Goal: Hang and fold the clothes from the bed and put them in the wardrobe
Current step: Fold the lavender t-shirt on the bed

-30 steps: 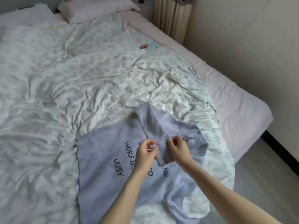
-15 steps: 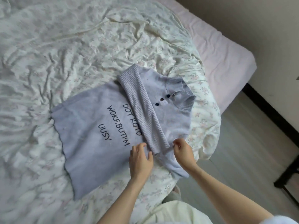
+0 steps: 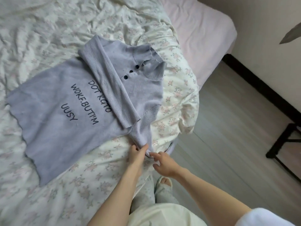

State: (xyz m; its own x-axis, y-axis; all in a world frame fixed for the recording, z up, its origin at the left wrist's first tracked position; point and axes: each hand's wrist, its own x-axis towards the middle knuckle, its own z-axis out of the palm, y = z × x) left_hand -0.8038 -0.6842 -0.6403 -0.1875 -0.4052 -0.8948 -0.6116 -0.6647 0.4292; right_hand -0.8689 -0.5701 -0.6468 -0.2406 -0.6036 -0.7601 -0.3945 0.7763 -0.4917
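A lilac knit sweater (image 3: 53, 118) with dark lettering and three dark buttons lies flat on the floral bedspread (image 3: 48, 38). Its far sleeve (image 3: 109, 82) is folded across the chest. The near sleeve (image 3: 143, 132) hangs over the bed's edge. My left hand (image 3: 137, 154) grips the end of that near sleeve. My right hand (image 3: 164, 163) is beside it, fingertips touching the cuff, fingers loosely curled.
The bed's corner with pink mattress (image 3: 203, 30) is at the upper right. Grey floor (image 3: 228, 144) runs along the right side, with a black metal frame (image 3: 283, 141) and a dark skirting board by the wall. My legs and slippers (image 3: 162, 188) stand against the bed.
The far sleeve has been let go and lies folded on the chest. Both hands moved down to the near sleeve hanging off the bed edge. The view tilted lower.
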